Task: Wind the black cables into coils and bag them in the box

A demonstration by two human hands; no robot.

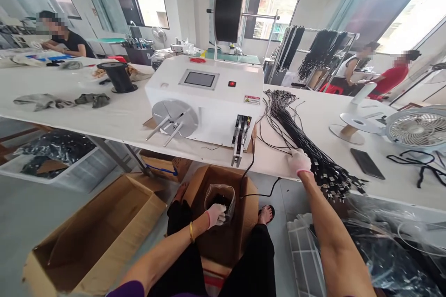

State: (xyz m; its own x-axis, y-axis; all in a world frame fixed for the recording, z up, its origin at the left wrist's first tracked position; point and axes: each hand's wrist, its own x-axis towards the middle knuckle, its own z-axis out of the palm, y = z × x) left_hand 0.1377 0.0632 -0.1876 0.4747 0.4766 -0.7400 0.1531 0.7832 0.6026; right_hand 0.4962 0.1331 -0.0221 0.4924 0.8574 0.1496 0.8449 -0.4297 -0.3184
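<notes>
My left hand (216,215), in a pale glove, is closed on the rim of a clear plastic bag (220,195) with dark coiled cable inside, held over an open cardboard box (244,213) between my knees. My right hand (298,162), also gloved, rests with fingers curled on a long bundle of black cables (296,125) lying on the white table (104,116). A white winding machine (209,97) with a touch screen and a metal disc stands just left of the bundle. A black cable runs from the machine's front down toward the box.
A large open cardboard box (90,236) sits on the floor at left. A white fan (416,129), a phone (367,163) and an empty white spool (351,123) lie on the table at right. Other people sit at the far left and far right. Black spool (120,76) behind.
</notes>
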